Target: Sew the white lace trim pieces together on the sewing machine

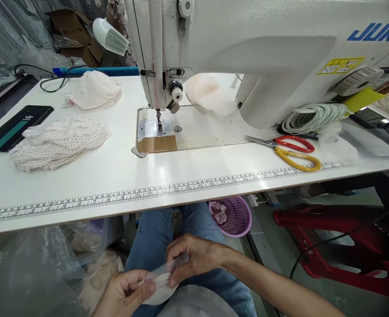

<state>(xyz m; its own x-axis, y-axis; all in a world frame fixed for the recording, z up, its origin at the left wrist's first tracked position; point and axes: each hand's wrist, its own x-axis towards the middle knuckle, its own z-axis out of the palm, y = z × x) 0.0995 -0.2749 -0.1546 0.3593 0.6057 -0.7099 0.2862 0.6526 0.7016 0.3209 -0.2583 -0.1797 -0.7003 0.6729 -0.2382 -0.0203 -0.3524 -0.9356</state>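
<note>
Hands (pixel 123 293) (pixel 194 257) hold white fabric (pixel 159 294), perhaps lace-trimmed; machine (pixel 240 26) reads "JUKI".

The sewing machine (pixel 220 53) is off-white with blue lettering (pixel 376 32) and a yellow label (pixel 340 66) printed dark; to its left lie a cream fabric stack (pixel 60 143) patterned with small eyelets and a black case (pixel 32 115) with a teal stripe and white logo. To its lower right are scissors (pixel 280 147) with one red and one yellow handle, and a pale green cord coil (pixel 313 118). Below it, the white tabletop (pixel 115 180) carries black ruler markings (pixel 161 190), above blue jeans (pixel 151 237), a purple basket (pixel 247 220) patterned with holes, a red stool (pixel 316 215) and a whitish fabric piece (pixel 159 295).
</note>
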